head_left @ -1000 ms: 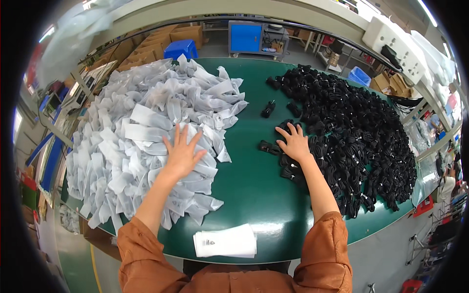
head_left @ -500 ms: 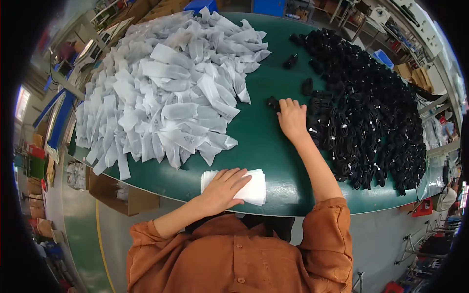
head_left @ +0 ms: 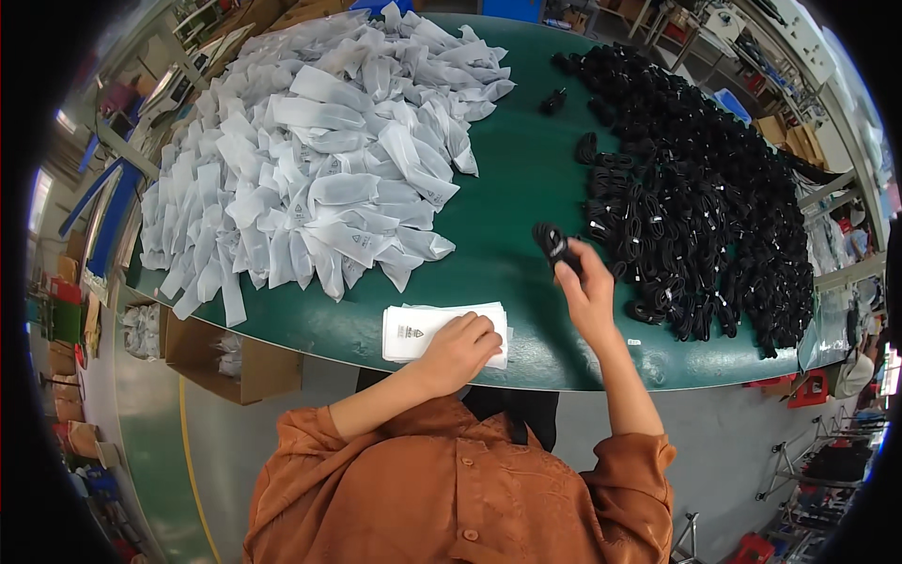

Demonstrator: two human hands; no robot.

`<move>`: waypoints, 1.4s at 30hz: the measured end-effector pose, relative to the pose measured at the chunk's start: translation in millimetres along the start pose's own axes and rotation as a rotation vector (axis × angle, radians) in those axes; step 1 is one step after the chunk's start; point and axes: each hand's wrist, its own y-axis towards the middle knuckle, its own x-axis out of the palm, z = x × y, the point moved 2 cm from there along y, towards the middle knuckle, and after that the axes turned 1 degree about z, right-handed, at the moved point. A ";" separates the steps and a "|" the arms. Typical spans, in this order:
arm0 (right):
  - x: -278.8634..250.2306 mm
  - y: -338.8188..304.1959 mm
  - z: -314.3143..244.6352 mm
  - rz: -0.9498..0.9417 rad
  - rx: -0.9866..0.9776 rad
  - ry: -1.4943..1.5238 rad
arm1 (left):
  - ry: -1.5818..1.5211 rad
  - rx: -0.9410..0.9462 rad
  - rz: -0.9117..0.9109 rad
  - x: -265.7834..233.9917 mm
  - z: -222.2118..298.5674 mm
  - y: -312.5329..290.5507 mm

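My right hand (head_left: 590, 293) holds a coiled black cable (head_left: 552, 242) by its near end, raised over the green table between the two piles. Close to the front edge lies a stack of flat white bags (head_left: 402, 340), with dark printing on the top one. My left hand (head_left: 462, 352) rests on the right part of this stack, its fingers curled and closed at the end of the top bag; the fingertips are partly hidden.
A large heap of filled whitish bags (head_left: 319, 179) covers the table's left side. Many coiled black cables (head_left: 695, 207) are piled on the right, with a single cable bundle (head_left: 553, 101) lying apart. An open cardboard box (head_left: 254, 371) stands below the table's left front edge.
My right hand has come back toward me from beside the cable pile, lifting a coiled cable. My left hand has slid right along the stack and its spread fingers have curled in.
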 end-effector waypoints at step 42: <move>39.4 -75.4 -67.6 0.073 -0.002 0.129 | -0.327 -0.126 0.219 -51.0 2.8 41.0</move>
